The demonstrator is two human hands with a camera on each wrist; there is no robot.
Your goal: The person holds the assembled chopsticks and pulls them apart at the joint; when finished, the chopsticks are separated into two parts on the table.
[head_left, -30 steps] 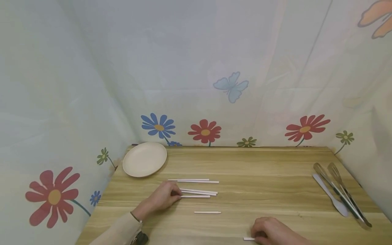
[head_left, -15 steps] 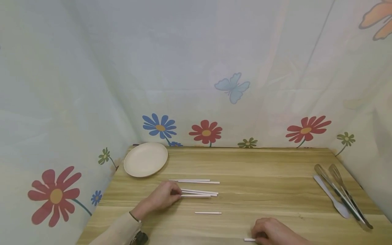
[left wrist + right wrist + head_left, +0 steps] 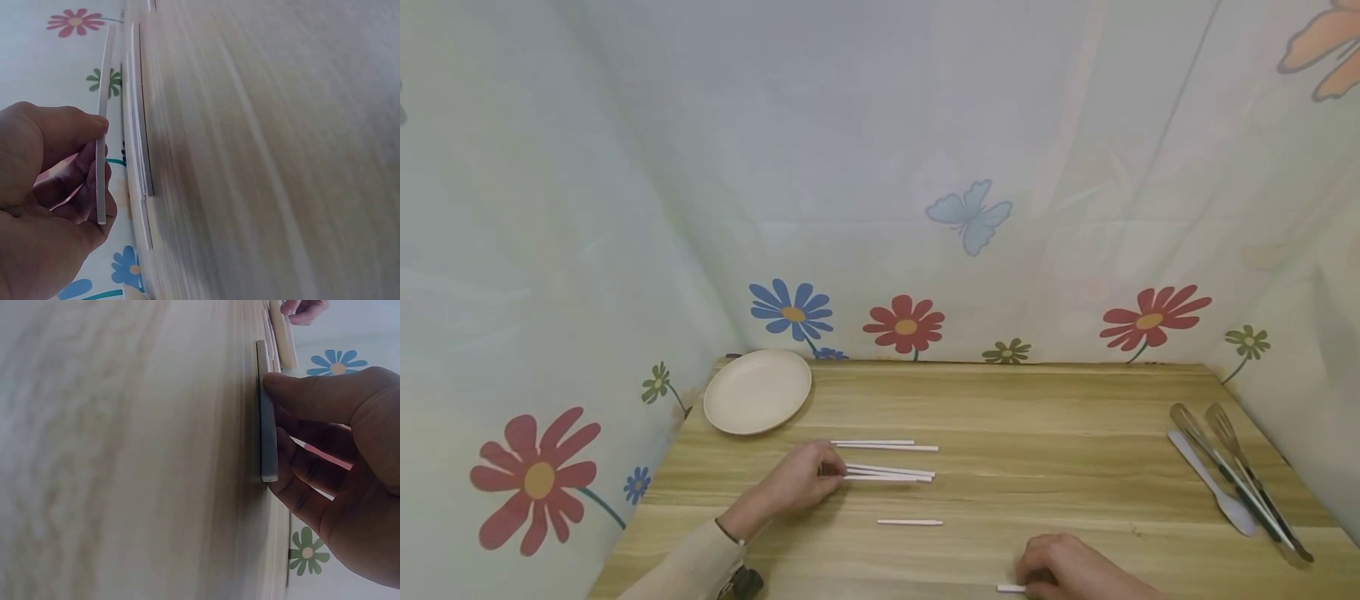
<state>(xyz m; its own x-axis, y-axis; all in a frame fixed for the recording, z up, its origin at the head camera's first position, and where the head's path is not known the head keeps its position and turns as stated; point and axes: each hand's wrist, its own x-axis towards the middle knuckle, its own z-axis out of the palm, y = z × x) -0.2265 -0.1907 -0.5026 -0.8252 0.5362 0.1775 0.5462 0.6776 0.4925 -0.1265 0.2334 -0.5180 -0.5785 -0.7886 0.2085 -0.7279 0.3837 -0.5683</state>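
My left hand (image 3: 808, 477) pinches a thin white chopstick (image 3: 107, 69) between thumb and fingers. In the left wrist view, a gap separates it from the chopsticks (image 3: 139, 119) lying on the table. In the head view its right end overlaps a middle pair of chopsticks (image 3: 895, 471). Another pair (image 3: 887, 445) lies just behind, partly hidden by the hand. A shorter white stick (image 3: 910, 522) with a narrower right tip lies nearer me. At the front, my right hand (image 3: 1071, 567) pinches a short, square-edged white stick (image 3: 267, 425), low along the tabletop.
A cream plate (image 3: 758, 392) sits at the back left corner of the wooden table (image 3: 1037, 417). On the right lie a pale spoon (image 3: 1210, 483) and metal tongs (image 3: 1243, 475) with dark handles. A flowered curtain (image 3: 865, 167) encloses the back and sides.
The chopstick in my left hand has risen slightly, its right end now overlapping the middle pair. My right hand keeps its place and its grip. The head view has shifted a little.
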